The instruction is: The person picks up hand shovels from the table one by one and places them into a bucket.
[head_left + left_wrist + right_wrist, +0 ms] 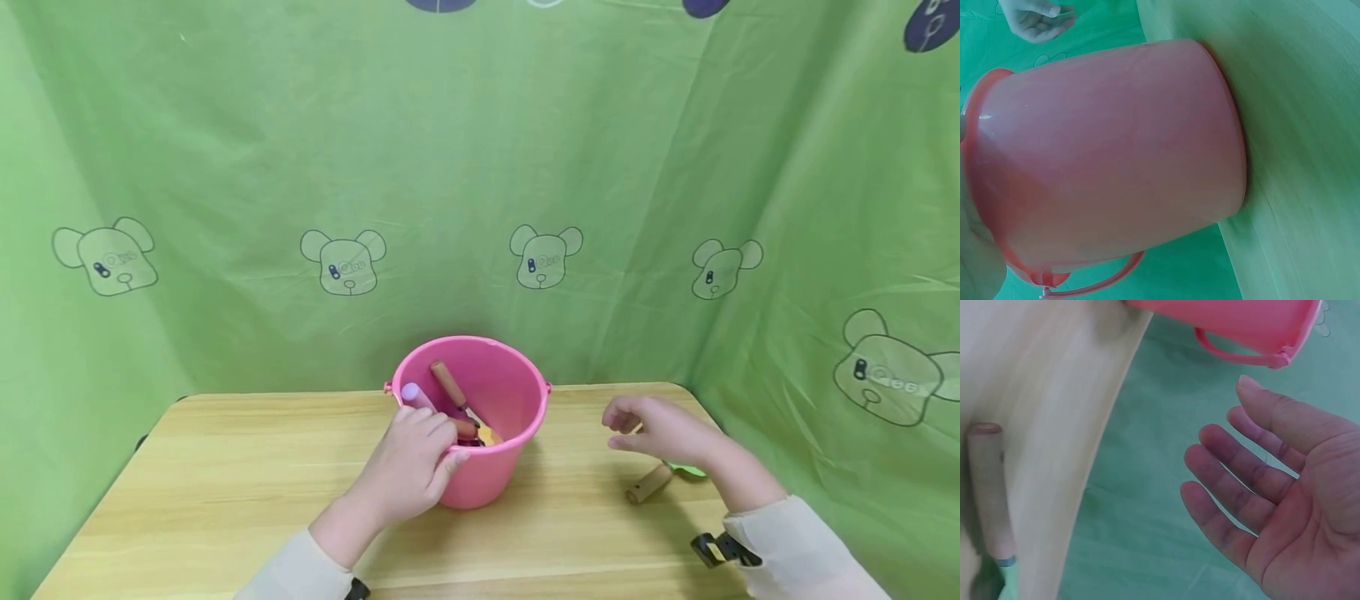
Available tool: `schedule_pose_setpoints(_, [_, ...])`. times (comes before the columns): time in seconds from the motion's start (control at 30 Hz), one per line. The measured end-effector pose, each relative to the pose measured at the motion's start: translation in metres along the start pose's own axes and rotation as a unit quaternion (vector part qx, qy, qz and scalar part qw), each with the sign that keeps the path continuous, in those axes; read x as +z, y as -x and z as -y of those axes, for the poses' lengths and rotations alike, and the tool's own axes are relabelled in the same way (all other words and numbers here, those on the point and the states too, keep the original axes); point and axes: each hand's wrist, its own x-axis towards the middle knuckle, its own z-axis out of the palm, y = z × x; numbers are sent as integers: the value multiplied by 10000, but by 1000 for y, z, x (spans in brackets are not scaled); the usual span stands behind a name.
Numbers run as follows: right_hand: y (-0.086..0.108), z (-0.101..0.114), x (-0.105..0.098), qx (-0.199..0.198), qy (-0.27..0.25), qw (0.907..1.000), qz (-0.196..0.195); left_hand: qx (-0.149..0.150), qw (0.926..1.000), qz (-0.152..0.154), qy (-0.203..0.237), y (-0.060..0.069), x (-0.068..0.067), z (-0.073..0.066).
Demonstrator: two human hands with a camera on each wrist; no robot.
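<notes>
A pink bucket [480, 475] stands on the wooden table near its back edge. My left hand [408, 458] grips the bucket's near-left rim, fingers over the edge and thumb toward the front. Inside the bucket are a tool with a wooden handle [448, 383], a light purple rod end [414, 395], an orange-brown handle [465, 428] and something yellow [487, 434]; their lower parts are hidden. My right hand [660, 429] hovers empty to the right, fingers loosely bent. Below it on the table lies a small tool with a wooden handle [649, 483] and a green head [688, 471], partly covered by the wrist.
Green fabric [450, 167] printed with bear faces hangs behind and beside the table [225, 483]. The bucket's pink carrying handle [1235, 357] hangs down on its far side. A dark strap [723, 550] shows at the right sleeve.
</notes>
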Motion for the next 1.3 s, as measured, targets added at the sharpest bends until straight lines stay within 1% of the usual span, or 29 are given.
schedule_pose_setpoints(0.23, [3, -17, 11, -8, -104, 9999, 42, -71, 9999, 106, 65, 0, -1, 0])
schedule_pose_setpoints(0.5, [7, -32, 21, 286, -222, 9985, 408, -92, 9999, 119, 79, -1, -1, 0])
schedule_pose_setpoints(0.73, [10, -44, 29, 375, -379, 9975, 473, -72, 9999, 110, 46, -1, -1, 0])
schedule_pose_setpoints(0.87, [12, -51, 34, 408, -291, 9973, 534, -64, 9999, 92, 49, -1, -1, 0])
schedule_pose_setpoints(1.0, [14, -56, 39, 440, -256, 9968, 615, -96, 9999, 116, 63, -1, -1, 0])
schedule_pose_setpoints(1.07, [16, -58, 41, 467, -332, 9961, 666, -114, 9998, 139, 80, -1, -1, 0])
schedule_pose_setpoints(1.3, [19, -61, 46, 538, -323, 9951, 766, -68, 9999, 68, 88, 0, 1, 1])
